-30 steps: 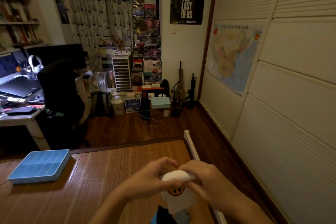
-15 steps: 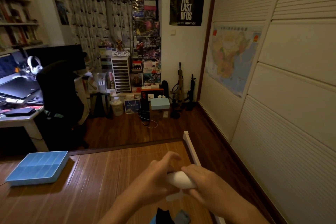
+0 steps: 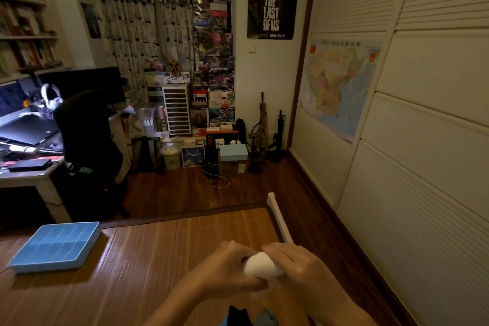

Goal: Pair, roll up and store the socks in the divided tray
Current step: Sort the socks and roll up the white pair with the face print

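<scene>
Left, far side: the blue divided tray (image 3: pixel 45 265) lies flat on the bamboo mat (image 3: pixel 158 259), well apart from the hands. Its dividers show only faintly in the dim light, and what the compartments hold cannot be made out.

Centre, near: the left hand (image 3: pixel 225 271) has its fingers curled round the left end of the white sock roll (image 3: pixel 262 267). Its fingertips are hidden behind the roll.

The roll is held above the mat between both hands. A short white end (image 3: pixel 258 292) shows beneath it, partly covered by the left thumb.

Right of centre: the right hand (image 3: pixel 300 270) wraps over the right end of the roll, its fingers bent down across it.

Bottom edge: a dark sock (image 3: pixel 238 313) and a grey-blue sock (image 3: pixel 267 317) lie under the forearms. The frame cuts them off, so their shape is unclear.

Against the frame one second earlier: a loose white flap with a smiley face then hung below the roll. Now that flap is gone from sight and the roll is rounder and more compact. The tray lies where it did.
</scene>
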`<state>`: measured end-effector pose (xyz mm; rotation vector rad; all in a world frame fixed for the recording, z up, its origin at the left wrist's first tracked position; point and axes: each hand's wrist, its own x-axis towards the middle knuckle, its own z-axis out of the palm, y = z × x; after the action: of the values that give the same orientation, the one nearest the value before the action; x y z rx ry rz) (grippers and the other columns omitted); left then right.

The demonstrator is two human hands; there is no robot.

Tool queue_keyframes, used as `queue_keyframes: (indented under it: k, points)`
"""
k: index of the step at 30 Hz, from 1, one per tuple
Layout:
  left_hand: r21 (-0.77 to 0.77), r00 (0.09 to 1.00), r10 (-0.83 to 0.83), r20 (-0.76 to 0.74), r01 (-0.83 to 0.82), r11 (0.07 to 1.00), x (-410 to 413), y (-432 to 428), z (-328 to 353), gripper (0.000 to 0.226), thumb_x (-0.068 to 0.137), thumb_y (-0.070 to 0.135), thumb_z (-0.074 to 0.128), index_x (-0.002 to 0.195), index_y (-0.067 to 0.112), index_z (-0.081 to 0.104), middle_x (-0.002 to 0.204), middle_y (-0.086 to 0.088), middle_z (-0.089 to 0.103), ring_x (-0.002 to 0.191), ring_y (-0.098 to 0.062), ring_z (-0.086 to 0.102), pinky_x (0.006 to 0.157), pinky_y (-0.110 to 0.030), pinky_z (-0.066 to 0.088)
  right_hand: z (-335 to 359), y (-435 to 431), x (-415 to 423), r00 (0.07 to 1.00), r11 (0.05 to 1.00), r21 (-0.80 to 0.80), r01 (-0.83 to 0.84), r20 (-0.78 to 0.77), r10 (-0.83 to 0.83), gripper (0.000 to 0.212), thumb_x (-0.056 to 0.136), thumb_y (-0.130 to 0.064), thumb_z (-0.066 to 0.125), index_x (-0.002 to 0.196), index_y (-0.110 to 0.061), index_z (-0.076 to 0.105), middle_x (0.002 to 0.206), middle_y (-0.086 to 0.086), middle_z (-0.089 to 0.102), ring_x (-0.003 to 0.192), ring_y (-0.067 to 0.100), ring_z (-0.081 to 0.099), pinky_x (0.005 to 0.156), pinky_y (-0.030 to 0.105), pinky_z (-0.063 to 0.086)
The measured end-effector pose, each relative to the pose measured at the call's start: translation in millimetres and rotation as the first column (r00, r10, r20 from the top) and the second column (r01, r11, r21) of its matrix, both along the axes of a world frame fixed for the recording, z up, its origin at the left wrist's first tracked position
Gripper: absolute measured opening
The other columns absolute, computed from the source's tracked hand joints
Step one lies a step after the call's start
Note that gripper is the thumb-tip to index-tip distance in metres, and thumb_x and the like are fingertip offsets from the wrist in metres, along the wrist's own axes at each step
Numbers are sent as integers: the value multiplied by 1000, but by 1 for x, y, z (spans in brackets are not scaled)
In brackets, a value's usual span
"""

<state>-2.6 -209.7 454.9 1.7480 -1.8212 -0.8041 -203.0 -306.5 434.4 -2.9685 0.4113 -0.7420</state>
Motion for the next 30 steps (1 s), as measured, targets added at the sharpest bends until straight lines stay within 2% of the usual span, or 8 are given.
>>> queue_keyframes:
  k: [5, 10, 12, 17, 19, 24, 27, 30]
  points:
    - [-33, 951, 61, 303, -54, 998, -27, -6, 5, 48, 95, 31, 70, 140, 31, 55, 139, 8, 64, 129, -7, 58, 110, -34, 48, -10, -3, 8, 981, 975, 176, 137, -160, -109, 71, 89, -27, 73, 150, -28, 37, 144, -10, 49, 128, 8, 50, 110, 24, 40]
    - [54, 977, 91, 192, -103, 993, -29, -5, 9, 46, 91, 33, 75, 133, 27, 59, 132, 6, 65, 121, -9, 62, 103, -33, 53, 1, 1, 8, 993, 997, 10, 78, -92, -77, 54, 53, -31, 98, 98, -26, 71, 87, -10, 72, 74, 5, 70, 62, 22, 60]
    - [102, 988, 51, 144, -66, 993, -22, -3, 9, 44, 88, 30, 79, 128, 22, 62, 129, 4, 67, 115, -6, 63, 98, -27, 54, -1, 4, 9, 994, 998, -24, 66, -81, -68, 53, 51, -36, 99, 95, -26, 71, 84, -11, 71, 71, 4, 69, 58, 21, 59]
    - [102, 940, 117, 320, -157, 982, -27, -13, -7, 46, 91, 29, 74, 134, 28, 58, 135, 4, 64, 126, -13, 59, 108, -35, 49, 1, 5, 17, 969, 967, 176, 183, -199, -147, 53, 86, -28, 76, 134, -30, 53, 131, -11, 59, 120, 10, 57, 104, 30, 48]
    - [34, 903, 119, 412, -145, 989, -34, -14, -14, 47, 95, 31, 68, 139, 29, 52, 139, 5, 60, 128, -11, 56, 111, -31, 43, 0, 4, 23, 942, 930, 265, 256, -284, -178, 56, 88, -26, 73, 137, -30, 47, 137, -9, 54, 125, 12, 53, 107, 31, 44]
    - [75, 954, 156, 257, -180, 981, -31, -12, -16, 47, 89, 34, 75, 131, 32, 55, 132, 9, 62, 120, -10, 60, 105, -35, 50, -1, 5, 22, 946, 971, 65, 229, -249, -206, 35, 87, -30, 73, 118, -25, 58, 117, -5, 65, 106, 12, 63, 90, 26, 50]
    - [194, 987, 93, 132, -118, 974, -22, -11, -10, 49, 82, 32, 82, 125, 26, 60, 125, 5, 65, 113, -11, 65, 99, -37, 56, -3, 10, 20, 980, 992, -33, 122, -155, -126, 40, 51, -40, 95, 79, -28, 68, 72, -10, 66, 62, 1, 62, 55, 16, 50]
    - [207, 961, 105, 256, -161, 965, -26, -16, -9, 41, 90, 27, 75, 128, 22, 60, 126, 1, 67, 114, -13, 65, 101, -35, 54, 2, 17, 24, 972, 986, 26, 165, -172, -158, 43, 61, -40, 91, 95, -28, 68, 89, -11, 68, 78, 2, 65, 68, 17, 53]
